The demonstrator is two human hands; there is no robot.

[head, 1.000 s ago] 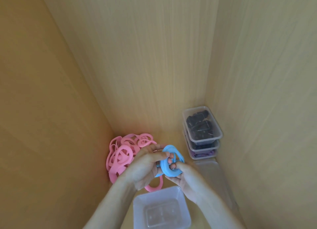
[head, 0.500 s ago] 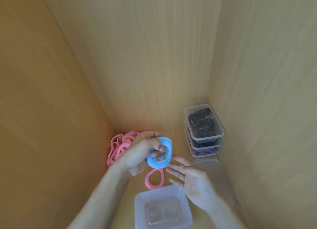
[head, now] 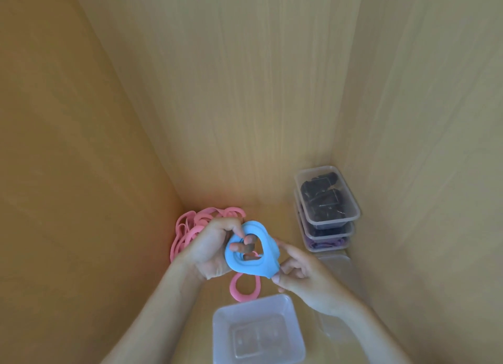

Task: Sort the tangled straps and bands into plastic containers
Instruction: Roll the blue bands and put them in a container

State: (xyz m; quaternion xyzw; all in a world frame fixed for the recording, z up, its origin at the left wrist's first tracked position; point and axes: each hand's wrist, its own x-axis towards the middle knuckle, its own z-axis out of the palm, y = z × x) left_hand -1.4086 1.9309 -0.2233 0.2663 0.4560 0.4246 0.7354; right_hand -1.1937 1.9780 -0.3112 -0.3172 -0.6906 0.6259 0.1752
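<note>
A blue band (head: 265,248) is held up between both hands above the wooden floor. My left hand (head: 212,248) grips its left side, with fingertips poking through the hole. My right hand (head: 302,271) pinches its lower right edge. A pile of pink bands (head: 190,227) lies in the back left corner, partly hidden by my left hand. One loose pink band (head: 245,288) lies below the blue one. An empty clear plastic container (head: 258,331) stands nearest to me.
Two stacked clear containers stand at the back right: the top one (head: 326,197) holds dark straps, the lower one (head: 326,242) purple bands. A clear lid (head: 337,271) lies in front of them. Wooden walls (head: 81,173) close in on the left, back and right.
My right hand was open and off the blue band half a second ago; now it has come back and pinches the band's lower right edge. The left hand kept its grip.
</note>
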